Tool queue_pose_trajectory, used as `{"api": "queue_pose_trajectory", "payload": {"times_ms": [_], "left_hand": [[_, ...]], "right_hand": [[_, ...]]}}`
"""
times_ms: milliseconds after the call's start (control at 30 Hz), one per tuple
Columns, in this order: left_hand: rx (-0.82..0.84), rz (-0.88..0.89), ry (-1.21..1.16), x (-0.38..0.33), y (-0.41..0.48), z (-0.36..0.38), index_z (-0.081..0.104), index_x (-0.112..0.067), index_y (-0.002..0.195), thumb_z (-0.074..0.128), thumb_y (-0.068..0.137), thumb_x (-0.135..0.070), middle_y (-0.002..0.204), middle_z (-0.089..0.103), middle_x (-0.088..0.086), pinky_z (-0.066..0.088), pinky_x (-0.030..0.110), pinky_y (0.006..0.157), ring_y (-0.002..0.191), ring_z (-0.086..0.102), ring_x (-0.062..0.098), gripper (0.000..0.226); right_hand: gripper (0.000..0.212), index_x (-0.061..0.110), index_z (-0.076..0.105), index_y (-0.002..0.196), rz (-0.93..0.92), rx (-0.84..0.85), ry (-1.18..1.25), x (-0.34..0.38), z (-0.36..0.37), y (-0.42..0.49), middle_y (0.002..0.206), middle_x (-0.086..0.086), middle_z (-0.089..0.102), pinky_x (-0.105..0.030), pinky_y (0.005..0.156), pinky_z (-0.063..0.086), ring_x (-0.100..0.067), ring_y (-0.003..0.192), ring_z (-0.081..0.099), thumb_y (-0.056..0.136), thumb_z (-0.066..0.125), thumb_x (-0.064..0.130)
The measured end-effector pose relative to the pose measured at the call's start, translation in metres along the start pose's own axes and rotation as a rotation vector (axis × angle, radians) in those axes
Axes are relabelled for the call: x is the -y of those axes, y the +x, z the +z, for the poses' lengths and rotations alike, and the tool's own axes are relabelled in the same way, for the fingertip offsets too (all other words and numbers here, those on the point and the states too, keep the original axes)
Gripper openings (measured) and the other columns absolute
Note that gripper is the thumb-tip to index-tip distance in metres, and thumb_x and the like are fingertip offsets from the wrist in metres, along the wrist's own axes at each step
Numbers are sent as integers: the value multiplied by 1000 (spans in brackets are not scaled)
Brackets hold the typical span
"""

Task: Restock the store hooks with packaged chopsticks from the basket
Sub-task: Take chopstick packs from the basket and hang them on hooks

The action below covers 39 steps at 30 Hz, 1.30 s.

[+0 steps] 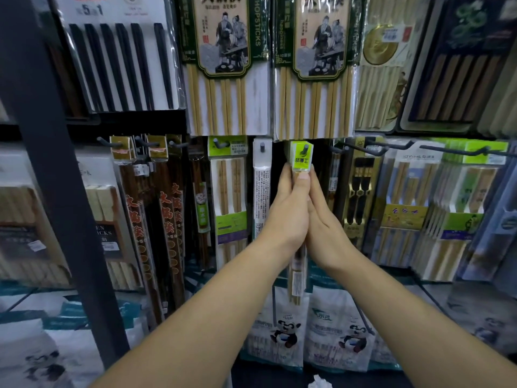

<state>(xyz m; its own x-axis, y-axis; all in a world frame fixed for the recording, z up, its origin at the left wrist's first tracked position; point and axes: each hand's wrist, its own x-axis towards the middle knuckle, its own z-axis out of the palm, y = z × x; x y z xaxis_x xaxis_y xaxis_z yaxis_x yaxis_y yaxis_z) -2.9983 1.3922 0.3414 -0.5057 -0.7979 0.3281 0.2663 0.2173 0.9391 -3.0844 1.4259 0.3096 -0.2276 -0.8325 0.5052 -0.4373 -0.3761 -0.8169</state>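
Note:
A narrow chopstick pack with a bright green header (301, 158) is held up at a dark store hook (305, 149), whose tip shows through the header's hole. My left hand (288, 211) grips the pack from the left, thumb pressed just under the header. My right hand (321, 219) holds it from the right, palm against the pack. The pack's lower end (296, 284) hangs below my wrists. The basket is not in view.
Neighbouring hooks carry a white narrow pack (262, 191), a green-labelled bamboo pack (228, 191) and dark red packs (167, 219) to the left. Long bare hooks (363, 148) jut out at right. Large packs hang above; panda-print packs (282, 329) hang below. A dark post (56, 177) stands left.

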Motion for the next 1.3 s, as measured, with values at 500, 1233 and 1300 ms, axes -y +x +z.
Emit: {"api": "queue_pose_trajectory", "payload": {"times_ms": [500,1233,1300], "left_hand": [[79,-42,-93,9,-6,-6,15,-38,163,35,110,-41,165,27,-16,22,21,110,137,27,-6,56],[-80,-623,745,219,-222,-167,63,-20,115,55,104,-24,101,64,1,49,30,78,88,62,16,14],[-106,-706,909,249,-248,-190,57,-12,132,57,102,-26,119,61,10,50,41,91,108,61,31,33]], "right_hand": [[69,45,-7,159,9,20,-111,-14,5,-9,166,28,3,-2,109,18,26,139,11,101,23,67],[15,29,63,90,601,193,-398,-163,85,-282,80,16,64,-16,70,42,2,75,61,94,65,14],[10,24,69,93,709,334,-434,-193,99,-309,86,10,70,-26,78,48,-14,85,68,93,66,15]]}}
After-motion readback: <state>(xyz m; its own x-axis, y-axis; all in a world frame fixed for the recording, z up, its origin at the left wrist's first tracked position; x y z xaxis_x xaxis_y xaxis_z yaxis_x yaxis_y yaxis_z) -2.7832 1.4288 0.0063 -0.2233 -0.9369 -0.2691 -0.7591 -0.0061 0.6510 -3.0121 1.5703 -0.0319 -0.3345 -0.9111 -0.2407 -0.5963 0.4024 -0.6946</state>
